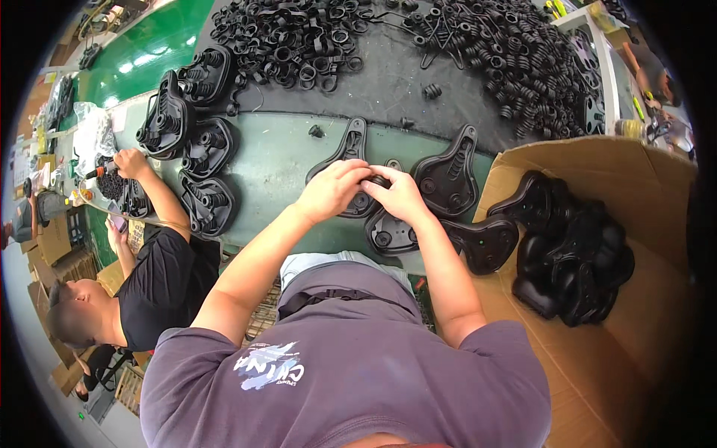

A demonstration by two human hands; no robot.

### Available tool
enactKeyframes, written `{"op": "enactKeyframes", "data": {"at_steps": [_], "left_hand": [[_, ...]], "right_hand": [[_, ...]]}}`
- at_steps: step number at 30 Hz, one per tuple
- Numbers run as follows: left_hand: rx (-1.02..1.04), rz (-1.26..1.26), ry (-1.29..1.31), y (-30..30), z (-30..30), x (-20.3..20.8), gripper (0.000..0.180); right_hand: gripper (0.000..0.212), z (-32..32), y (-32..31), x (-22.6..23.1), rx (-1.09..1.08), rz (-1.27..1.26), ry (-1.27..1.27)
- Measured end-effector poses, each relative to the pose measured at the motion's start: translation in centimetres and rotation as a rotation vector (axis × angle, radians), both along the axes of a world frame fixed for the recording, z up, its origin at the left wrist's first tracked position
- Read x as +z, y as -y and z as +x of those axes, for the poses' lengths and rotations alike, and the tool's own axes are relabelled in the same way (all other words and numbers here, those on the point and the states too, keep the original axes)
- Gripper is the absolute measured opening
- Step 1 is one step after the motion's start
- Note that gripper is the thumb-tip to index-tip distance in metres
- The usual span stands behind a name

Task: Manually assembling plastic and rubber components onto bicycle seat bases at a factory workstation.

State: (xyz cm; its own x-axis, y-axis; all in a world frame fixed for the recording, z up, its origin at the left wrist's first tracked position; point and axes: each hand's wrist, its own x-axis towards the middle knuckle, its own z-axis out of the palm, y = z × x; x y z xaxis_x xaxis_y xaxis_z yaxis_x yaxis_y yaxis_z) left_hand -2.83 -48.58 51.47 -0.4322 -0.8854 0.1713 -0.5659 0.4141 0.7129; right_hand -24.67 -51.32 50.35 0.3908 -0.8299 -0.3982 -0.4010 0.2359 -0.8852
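My left hand and my right hand meet over the green table, fingers bent inward. Between their fingertips is a small black ribbed part, mostly covered by the fingers. Directly around them lie several black bicycle saddle bases: one partly beneath my left hand, another just beyond my right hand. Closer to me, a third base shows under my right wrist, and one more lies to the right, by the box.
Piles of black clamp rings and black springs cover the dark mat at the far side. Saddles with fitted springs stand at left. A cardboard box of saddles is at right. A co-worker works at left.
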Motion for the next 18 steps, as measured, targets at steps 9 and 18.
{"op": "enactKeyframes", "data": {"at_steps": [9, 18], "left_hand": [[0.010, 0.067, 0.248, -5.5, 5.7, -3.3, 0.034], [0.058, 0.120, 0.237, -5.7, 5.8, -4.2, 0.034]], "right_hand": [[0.033, 1.8, -6.9, -3.2, 0.279, -0.932, -0.244], [0.022, 1.3, -6.5, -3.6, 0.372, -1.008, -0.199]]}}
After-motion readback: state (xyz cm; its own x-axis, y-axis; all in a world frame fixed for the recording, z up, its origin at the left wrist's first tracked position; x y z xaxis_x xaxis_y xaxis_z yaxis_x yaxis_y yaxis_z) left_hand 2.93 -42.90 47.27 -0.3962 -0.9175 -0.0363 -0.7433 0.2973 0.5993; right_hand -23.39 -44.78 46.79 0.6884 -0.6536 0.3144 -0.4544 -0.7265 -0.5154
